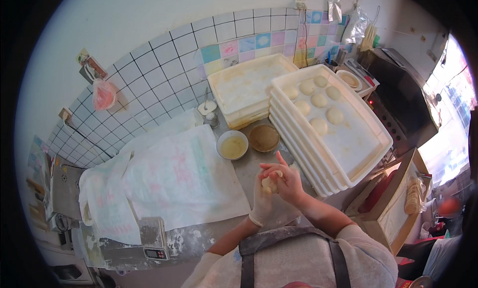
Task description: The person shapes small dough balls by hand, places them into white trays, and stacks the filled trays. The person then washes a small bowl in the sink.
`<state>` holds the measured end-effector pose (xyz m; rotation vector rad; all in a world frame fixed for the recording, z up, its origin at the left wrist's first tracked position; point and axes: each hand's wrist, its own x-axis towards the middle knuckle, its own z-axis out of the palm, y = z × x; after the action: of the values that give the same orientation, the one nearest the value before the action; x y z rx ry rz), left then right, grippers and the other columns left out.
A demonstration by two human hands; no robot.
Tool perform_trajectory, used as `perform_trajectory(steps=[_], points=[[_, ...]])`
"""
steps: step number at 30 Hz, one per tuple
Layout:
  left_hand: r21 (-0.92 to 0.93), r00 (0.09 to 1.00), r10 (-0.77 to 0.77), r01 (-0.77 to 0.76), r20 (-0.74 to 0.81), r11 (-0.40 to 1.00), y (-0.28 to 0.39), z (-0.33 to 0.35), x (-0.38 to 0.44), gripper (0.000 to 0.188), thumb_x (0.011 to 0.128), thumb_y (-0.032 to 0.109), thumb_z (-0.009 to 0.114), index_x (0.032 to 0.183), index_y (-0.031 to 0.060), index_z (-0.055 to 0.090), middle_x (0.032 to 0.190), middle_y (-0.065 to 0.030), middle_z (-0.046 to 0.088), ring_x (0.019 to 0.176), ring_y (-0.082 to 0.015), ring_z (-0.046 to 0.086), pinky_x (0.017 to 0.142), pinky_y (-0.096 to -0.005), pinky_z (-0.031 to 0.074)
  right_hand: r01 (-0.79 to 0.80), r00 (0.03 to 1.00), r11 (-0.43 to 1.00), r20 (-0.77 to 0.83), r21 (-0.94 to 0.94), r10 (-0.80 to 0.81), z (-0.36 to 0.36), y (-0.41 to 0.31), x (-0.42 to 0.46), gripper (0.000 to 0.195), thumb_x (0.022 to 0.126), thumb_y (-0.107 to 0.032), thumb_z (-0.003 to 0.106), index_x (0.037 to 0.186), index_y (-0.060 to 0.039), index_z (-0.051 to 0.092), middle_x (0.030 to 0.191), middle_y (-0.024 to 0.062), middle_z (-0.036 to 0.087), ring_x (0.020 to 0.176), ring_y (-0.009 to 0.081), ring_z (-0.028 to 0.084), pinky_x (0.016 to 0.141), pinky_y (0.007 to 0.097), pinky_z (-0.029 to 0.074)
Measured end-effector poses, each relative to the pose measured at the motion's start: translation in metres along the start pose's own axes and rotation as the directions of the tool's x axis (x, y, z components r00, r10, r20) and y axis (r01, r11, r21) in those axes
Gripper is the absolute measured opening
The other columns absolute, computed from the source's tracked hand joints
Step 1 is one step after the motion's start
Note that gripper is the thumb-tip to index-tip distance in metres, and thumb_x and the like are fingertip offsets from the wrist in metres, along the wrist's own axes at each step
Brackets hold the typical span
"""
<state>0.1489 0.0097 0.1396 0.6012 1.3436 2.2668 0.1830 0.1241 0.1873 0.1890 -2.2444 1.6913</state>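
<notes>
A small piece of pale dough (268, 184) is held between my two hands over the metal worktop. My left hand (262, 200), in a thin whitish glove, cups it from the left. From the right, the fingers of my bare right hand (290, 185) press and pinch the dough, with one finger stretched out. Just beyond my hands are a brown, shallow round bowl (264, 138) and a white bowl of yellowish liquid (233, 146). Several round dough balls (319, 100) sit in the top tray (358, 153) of a white plastic stack on the right.
White printed cloth (175, 179) covers the worktop's left part. A floury digital scale (153, 232) stands at the front edge. Another tray stack (250, 82), a container of white powder with a spoon (207, 107) and a shaker (212, 120) are against the tiled wall. A wooden box (392, 213) is at right.
</notes>
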Motion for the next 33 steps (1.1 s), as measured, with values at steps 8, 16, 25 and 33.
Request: perform_trajectory(steps=[8, 16, 25, 33], points=[[-0.013, 0.974, -0.227, 0.227, -0.001, 0.974, 0.009, 0.007, -0.001, 0.053, 0.095, 0.051, 0.050, 0.120, 0.0043, 0.050, 0.108, -0.0033, 0.057, 0.091, -0.0093, 0.057, 0.071, -0.0214, 0.047, 0.172, 0.980, 0.977, -0.077, -0.124, -0.182, -0.007, -0.005, 0.000, 0.019, 0.093, -0.016, 0.056, 0.107, -0.0070, 0.064, 0.110, 0.0081, 0.068, 0.125, 0.0280, 0.052, 0.116, 0.0524, 0.015], [-0.037, 0.994, 0.045, -0.042, 0.100, 0.998, 0.018, 0.007, 0.009, 0.059, 0.095, 0.054, 0.048, 0.128, 0.0050, 0.044, 0.105, -0.0025, 0.057, 0.091, -0.0111, 0.058, 0.077, -0.0246, 0.048, 0.064, 0.997, 0.998, -0.036, 0.020, -0.063, -0.022, -0.018, -0.006, 0.015, 0.089, -0.008, 0.058, 0.102, -0.0037, 0.065, 0.107, 0.0087, 0.069, 0.120, 0.0291, 0.057, 0.115, 0.0505, 0.019], [-0.071, 0.974, -0.132, 0.147, 0.182, 0.987, 0.022, 0.023, 0.009, 0.063, 0.096, 0.057, 0.042, 0.133, 0.0064, 0.039, 0.106, -0.0048, 0.058, 0.082, -0.0107, 0.056, 0.064, -0.0226, 0.046, 0.010, 0.999, 0.999, -0.035, -0.041, -0.011, -0.047, -0.025, -0.018, 0.030, 0.080, -0.004, 0.067, 0.110, -0.0044, 0.065, 0.128, 0.0115, 0.056, 0.126, 0.0257, 0.048, 0.108, 0.0396, 0.034], [-0.186, 0.957, -0.192, 0.234, 0.218, 0.954, 0.031, 0.033, 0.012, 0.041, 0.095, 0.015, 0.057, 0.131, 0.0045, 0.042, 0.120, -0.0078, 0.053, 0.106, -0.0165, 0.055, 0.088, -0.0299, 0.048, -0.110, 0.987, 0.967, -0.139, -0.230, 0.079, -0.067, -0.031, -0.030, 0.026, 0.074, -0.004, 0.073, 0.100, -0.0074, 0.070, 0.092, 0.0070, 0.060, 0.087, 0.0241, 0.059, 0.081, 0.0322, 0.049]])
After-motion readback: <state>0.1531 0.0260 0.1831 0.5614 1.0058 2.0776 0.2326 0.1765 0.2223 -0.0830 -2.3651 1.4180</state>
